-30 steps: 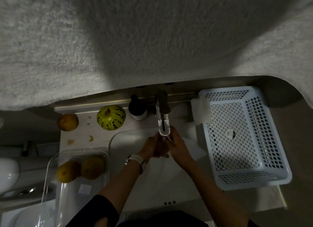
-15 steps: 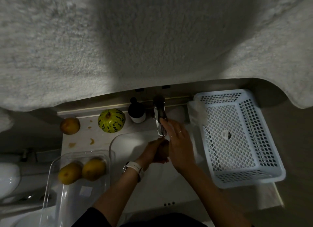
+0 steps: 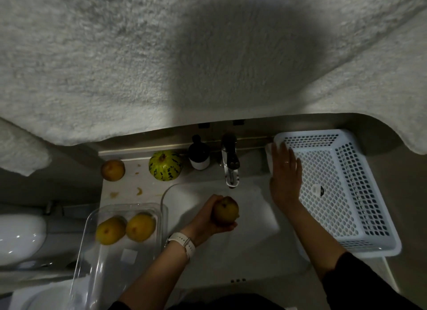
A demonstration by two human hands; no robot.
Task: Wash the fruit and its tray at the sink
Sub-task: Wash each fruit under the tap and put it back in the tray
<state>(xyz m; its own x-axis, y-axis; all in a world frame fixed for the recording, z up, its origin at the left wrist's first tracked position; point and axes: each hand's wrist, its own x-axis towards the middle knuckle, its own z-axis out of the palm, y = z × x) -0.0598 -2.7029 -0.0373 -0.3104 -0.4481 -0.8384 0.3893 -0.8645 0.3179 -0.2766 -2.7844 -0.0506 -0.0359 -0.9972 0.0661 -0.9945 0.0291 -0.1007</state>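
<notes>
My left hand (image 3: 216,217) cups a yellow-brown fruit (image 3: 225,210) over the sink (image 3: 251,247), below the tap (image 3: 230,164). My right hand (image 3: 285,173), fingers straight, has left the tap for the white basket (image 3: 360,194). The tray (image 3: 115,252) holds two fruits.

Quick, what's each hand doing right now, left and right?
Left hand: grips a fruit over the sink.
Right hand: open, fingers straight, at the white basket edge.

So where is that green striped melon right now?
The melon sits on the counter behind the sink's left corner, between a loose yellow fruit on its left and the dark bottle on its right.
</notes>
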